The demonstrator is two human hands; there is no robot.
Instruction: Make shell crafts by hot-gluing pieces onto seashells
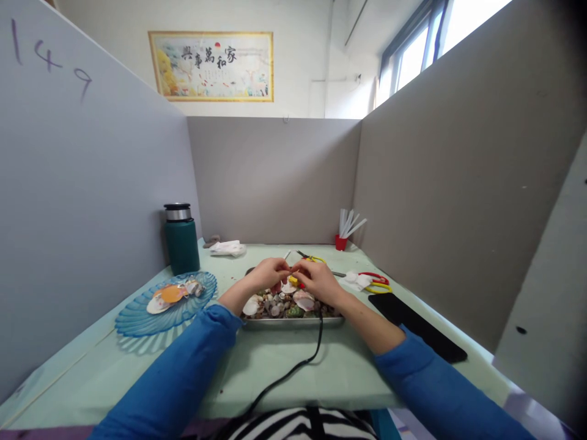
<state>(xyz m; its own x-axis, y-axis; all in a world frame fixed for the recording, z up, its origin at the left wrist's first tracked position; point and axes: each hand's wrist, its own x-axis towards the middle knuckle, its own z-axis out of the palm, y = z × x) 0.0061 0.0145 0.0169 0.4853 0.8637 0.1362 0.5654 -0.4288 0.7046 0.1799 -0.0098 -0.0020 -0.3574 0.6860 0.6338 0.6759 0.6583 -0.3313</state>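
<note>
Taking the shallow metal tray [293, 323] as a clock face with twelve at the back panel [275, 177], I see the left hand [268, 273] and the right hand [317, 279] meeting over its far half. The fingers [280, 264] of both are curled, thumbs brought in, the tips nearly meeting; I can't tell whether they're closed on something, as any piece there is too small and partly hidden. Just beneath, toward six o'clock from the fingertips, sits a small yellow piece [293, 281]. The seashells crowd the tray under and around the hands: a broad white shell [251, 306] at eight o'clock from the fingertips, a pinkish, ridged shell [304, 300] at five, a mottled green shell [295, 312] at six, with little brown and grey ones packed between. A black cord [298, 365] trails from the tray's near side toward seven o'clock, across the pale green table [270, 351]. At nine o'clock from the tray lies a scalloped blue plate [131, 315] bearing an orange shell [173, 294]; at three, red-and-yellow-handled scissors [381, 286].
</note>
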